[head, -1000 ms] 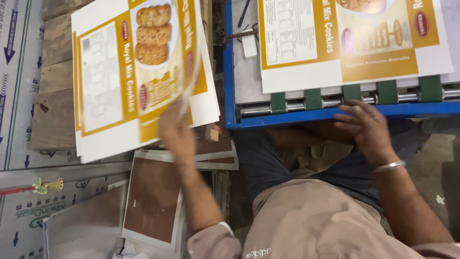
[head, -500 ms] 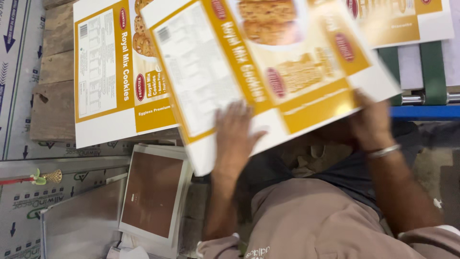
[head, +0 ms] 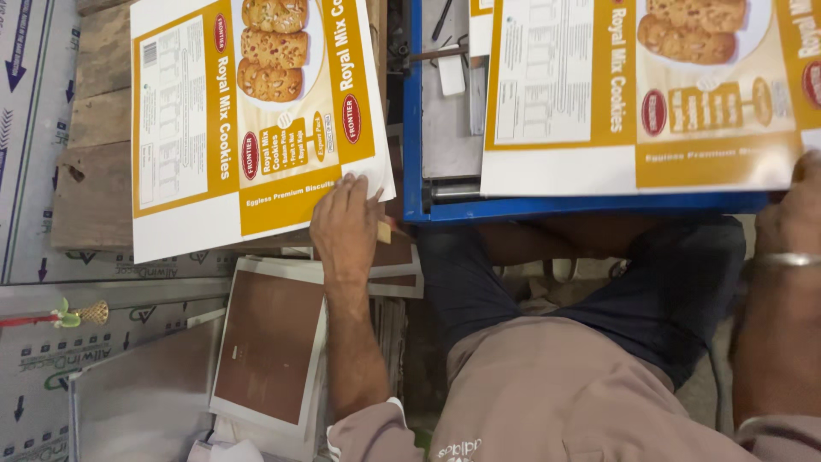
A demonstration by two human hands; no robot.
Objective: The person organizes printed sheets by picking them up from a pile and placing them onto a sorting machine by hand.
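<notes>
On the blue machine bed (head: pixel 445 210) lies a printed carton sheet (head: pixel 633 94), its near edge under the right hand (head: pixel 791 214), grip out of view, while the left hand (head: pixel 346 227) presses flat, fingers spread, on the stacked sheets (head: pixel 248 120), which look light, stiff, slippery, best taken by an edge

L hand (head: pixel 345 224) fingers spread flat; R hand (head: pixel 791 205) fingers curled.
</notes>
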